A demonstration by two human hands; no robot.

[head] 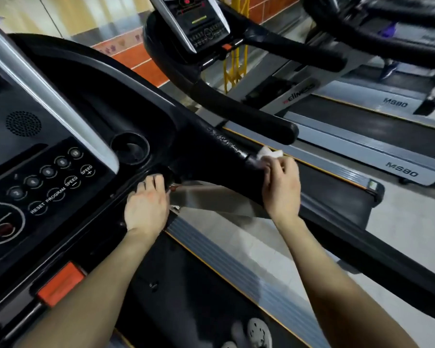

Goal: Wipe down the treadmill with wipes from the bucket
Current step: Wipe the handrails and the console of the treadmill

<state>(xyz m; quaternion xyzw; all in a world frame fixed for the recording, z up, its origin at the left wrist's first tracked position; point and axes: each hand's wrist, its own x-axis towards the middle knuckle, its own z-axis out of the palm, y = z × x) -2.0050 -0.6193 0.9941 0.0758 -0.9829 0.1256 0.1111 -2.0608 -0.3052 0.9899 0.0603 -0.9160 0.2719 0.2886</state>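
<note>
Right hand (281, 187) first: it is closed round a white wipe (270, 153) and presses it against the black handrail (226, 144) of the treadmill (211, 249). The wipe sits at about twelve o'clock from the knuckles, bunched and crumpled, and only a small puff of it shows past the fingertips. The rest is hidden under the fingers. It lies on the top of the rail, just where the glossy part meets a duller grip section. Toward eleven o'clock from the wipe, the glossy stretch carries pale streaks and specks — wet or scuffed, I cannot tell which.

Its fingers curl over the rail from the near side, back of the hand up, with the forearm running down to five o'clock.

Off at nine o'clock from it, the left hand (147, 205) hooks its fingers over the lower edge of the console (48, 177) near the root of the handrail — knuckles up, thumb tucked out of sight, forearm stretching back to seven o'clock. A round cup holder (130, 148) sits at eleven o'clock from that hand, and an orange tab (60, 285) lies on the console's near edge at seven o'clock.

Beyond the rail, at one o'clock, stands a second treadmill (362, 136), well apart.
</note>
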